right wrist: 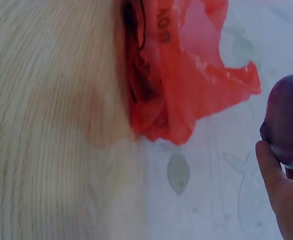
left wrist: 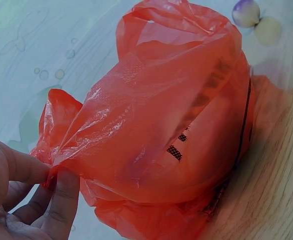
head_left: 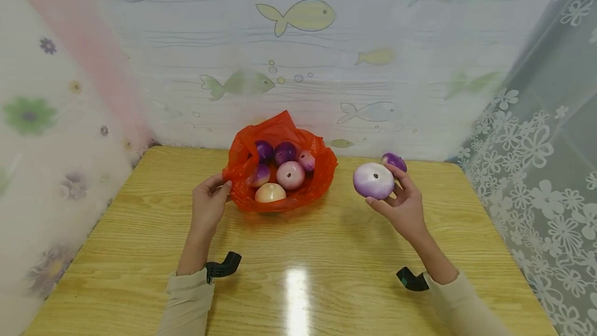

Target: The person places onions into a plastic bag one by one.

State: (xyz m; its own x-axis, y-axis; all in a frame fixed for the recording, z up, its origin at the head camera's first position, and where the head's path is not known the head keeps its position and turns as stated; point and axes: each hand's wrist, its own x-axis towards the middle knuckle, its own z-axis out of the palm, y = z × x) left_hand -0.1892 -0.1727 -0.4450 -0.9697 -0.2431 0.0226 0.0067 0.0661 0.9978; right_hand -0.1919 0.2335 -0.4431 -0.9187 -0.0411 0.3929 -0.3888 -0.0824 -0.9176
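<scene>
A red plastic bag [head_left: 322, 170] stands with its mouth spread on the table. Inside lie several round, onion-like vegetables: dark purple ones [head_left: 285, 154], a pinkish-white one [head_left: 290, 175] and a cream one [head_left: 270, 193]. My left hand [head_left: 211, 204] pinches the bag's left rim between thumb and fingers; the left wrist view shows the gathered plastic [left wrist: 61, 155] there. To the bag's right, my right hand [head_left: 407, 206] holds a purple-and-white onion-like vegetable [head_left: 373, 181] above the table, thumb below and fingers along its far side. That vegetable is partly cut off in the right wrist view.
Another purple vegetable [head_left: 394, 161] lies at the table's back edge, just behind the right hand. The wooden table [head_left: 326, 253] meets a fish-patterned curtain [head_left: 298, 66] at the back. Flowered curtains hang at the left [head_left: 60, 134] and right [head_left: 550, 185].
</scene>
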